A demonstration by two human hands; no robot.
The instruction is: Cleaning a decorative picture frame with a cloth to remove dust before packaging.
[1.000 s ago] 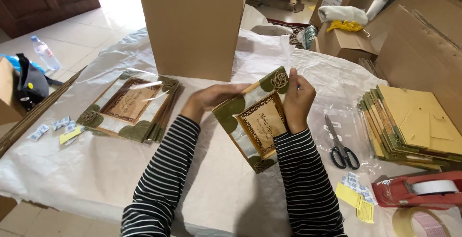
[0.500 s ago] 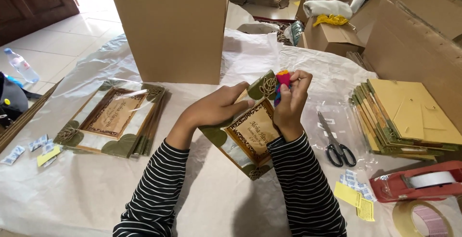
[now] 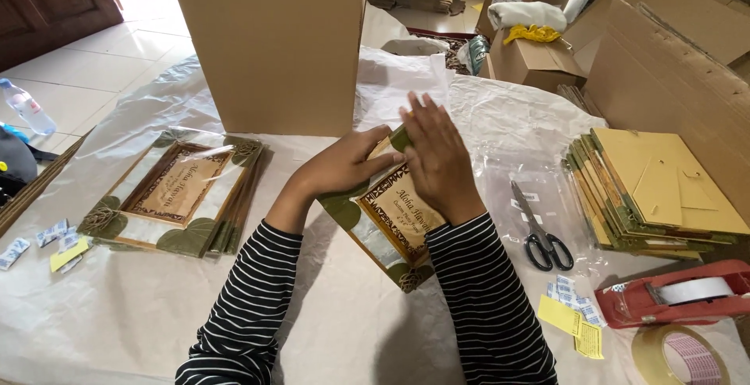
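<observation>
Your left hand (image 3: 348, 168) grips the frame (image 3: 387, 217) from its left edge; right hand (image 3: 437, 158) lies flat, unclenched, on its upper end. Long axis tilts away-left.

Frame (image 3: 388, 225): rectangular wooden picture frame, green leaf shapes at corners, woven rosette ornament at near corner, brown carved inner border, printed insert in middle. Sheathed in clear plastic film, glare on lower part. Held off table, tilted, turned diagonally, far end up near big box, near end low toward person. Left hand (image 3: 344, 168) grips left edge. Right hand (image 3: 437, 158) lies flat across upper face, fingers spread, covering top corner.
</observation>
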